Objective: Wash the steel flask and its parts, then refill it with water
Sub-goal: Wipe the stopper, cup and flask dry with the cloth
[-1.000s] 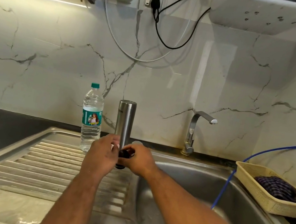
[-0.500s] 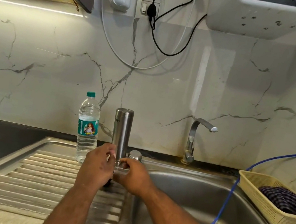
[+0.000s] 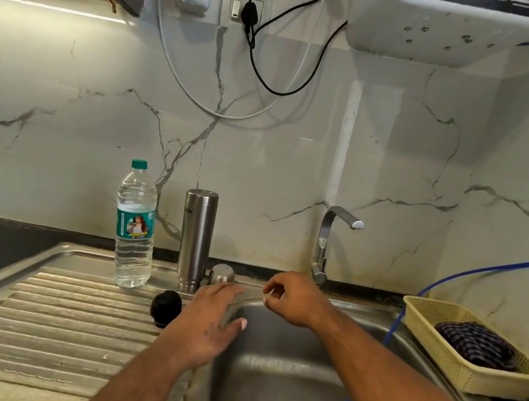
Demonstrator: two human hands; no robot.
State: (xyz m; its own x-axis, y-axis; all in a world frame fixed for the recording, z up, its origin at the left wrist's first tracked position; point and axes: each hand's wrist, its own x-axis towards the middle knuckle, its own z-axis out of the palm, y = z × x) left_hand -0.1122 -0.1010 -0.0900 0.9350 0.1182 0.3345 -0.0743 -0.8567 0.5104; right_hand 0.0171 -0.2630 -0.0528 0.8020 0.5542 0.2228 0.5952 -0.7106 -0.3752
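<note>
On the drainboard (image 3: 46, 321) by the upright steel flask (image 3: 195, 238), the black stopper (image 3: 166, 306) now lies let go. Over the sink (image 3: 366, 312) rim the left hand (image 3: 212, 324) is spread, the right hand (image 3: 292, 300) curled, pinch unclear; water bottle (image 3: 136, 225) and cap (image 3: 222, 275) stand behind.

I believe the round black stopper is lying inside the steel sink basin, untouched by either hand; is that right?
Not quite: the head view shows the round black stopper lying on the ribbed steel drainboard, not inside the basin. Neither the left hand nor the right hand touches it.
</note>
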